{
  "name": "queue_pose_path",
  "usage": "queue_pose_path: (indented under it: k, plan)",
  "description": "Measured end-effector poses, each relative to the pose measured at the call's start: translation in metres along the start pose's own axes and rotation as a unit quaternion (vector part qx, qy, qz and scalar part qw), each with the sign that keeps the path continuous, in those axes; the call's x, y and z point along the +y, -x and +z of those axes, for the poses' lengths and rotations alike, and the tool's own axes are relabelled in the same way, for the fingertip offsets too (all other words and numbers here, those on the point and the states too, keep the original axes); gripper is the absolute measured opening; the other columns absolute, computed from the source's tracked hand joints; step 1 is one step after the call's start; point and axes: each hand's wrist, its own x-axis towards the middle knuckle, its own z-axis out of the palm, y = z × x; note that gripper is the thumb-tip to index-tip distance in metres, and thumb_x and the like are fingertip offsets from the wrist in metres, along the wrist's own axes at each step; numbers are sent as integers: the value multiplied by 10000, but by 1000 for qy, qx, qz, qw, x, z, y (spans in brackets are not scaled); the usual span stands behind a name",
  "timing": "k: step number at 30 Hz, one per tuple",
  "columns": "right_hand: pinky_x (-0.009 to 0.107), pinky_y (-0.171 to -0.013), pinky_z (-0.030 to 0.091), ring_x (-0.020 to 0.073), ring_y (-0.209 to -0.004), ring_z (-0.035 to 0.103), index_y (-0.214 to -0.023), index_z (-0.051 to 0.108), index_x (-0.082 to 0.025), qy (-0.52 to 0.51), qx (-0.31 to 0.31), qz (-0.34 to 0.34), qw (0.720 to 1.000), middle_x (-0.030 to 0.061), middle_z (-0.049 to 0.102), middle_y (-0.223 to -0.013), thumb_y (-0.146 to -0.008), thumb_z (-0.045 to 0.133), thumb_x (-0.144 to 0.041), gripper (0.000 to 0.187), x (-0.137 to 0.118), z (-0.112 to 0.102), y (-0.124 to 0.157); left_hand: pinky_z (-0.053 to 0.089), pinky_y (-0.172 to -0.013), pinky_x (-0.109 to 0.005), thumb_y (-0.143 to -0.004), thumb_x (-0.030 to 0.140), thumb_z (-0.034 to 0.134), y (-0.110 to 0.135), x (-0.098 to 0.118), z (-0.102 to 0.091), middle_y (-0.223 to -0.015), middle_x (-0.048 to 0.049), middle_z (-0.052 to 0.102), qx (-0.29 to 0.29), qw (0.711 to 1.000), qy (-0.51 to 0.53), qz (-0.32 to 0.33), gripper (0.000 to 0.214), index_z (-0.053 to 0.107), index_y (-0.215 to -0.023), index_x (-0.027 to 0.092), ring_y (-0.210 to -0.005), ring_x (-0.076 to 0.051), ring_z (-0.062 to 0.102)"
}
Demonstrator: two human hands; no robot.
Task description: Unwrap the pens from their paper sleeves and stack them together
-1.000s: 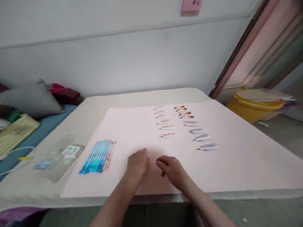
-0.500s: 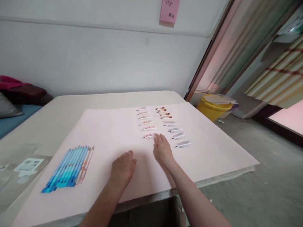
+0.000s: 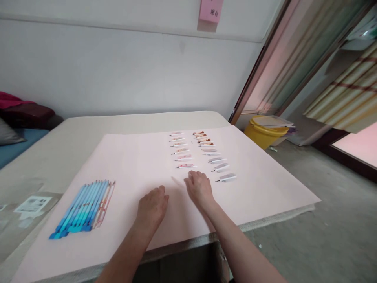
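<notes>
My right hand point(image 3: 199, 189) is over the pink sheet point(image 3: 132, 153), fingers bent and pressed together. A blurred pale streak point(image 3: 177, 182) shows at its fingertips, too faint to name. Just beyond lies the nearest of several thin white pen cores point(image 3: 185, 166) with dark tips and pink patterned pieces, in a column. To the right runs a second column, with brown-topped pieces point(image 3: 206, 140) at the far end and grey ones point(image 3: 228, 177) nearer. My left hand point(image 3: 153, 206) is closed, low over the sheet; whatever its fingers may hold is hidden. Blue pen barrels point(image 3: 84, 206) lie side by side farther left, with pink patterned barrels point(image 3: 104, 206) beside them.
The sheet lies on a cream-covered table point(image 3: 79, 137) against a white wall point(image 3: 132, 70). At left is a plastic-wrapped package with a label point(image 3: 33, 205). A yellow bucket point(image 3: 262, 131) stands on the floor beyond the right edge. A pink note point(image 3: 211, 11) hangs on the wall.
My right hand has drawn back slightly toward me from the nearest pen core, and its fingers have curled. A pale streak now shows by its fingertips. My left hand has hardly moved.
</notes>
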Motion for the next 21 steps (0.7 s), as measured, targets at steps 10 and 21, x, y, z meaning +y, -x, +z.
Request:
queue_pose_path:
  k: [10, 21]
  plan:
    - [298, -700, 309, 199, -846, 467, -794, 609, -176, -5, -19, -185, 982, 62, 568, -871, -846, 509, -269, 147, -43, 20, 26, 384, -685, -331, -848, 279, 328, -20, -4, 12, -888, -124, 669, -29, 997, 48, -43, 269, 574, -920, 198, -823, -247, 613]
    - [308, -771, 344, 210, -977, 474, -1049, 578, -168, 30, 12, -70, 997, 100, 567, -1111, -866, 366, -115, 285, -15, 4, 11, 374, -660, -351, -791, 414, 409, -22, 0, 14, -838, -143, 663, 24, 992, 86, -93, 288, 592, -822, 193, -807, -287, 608]
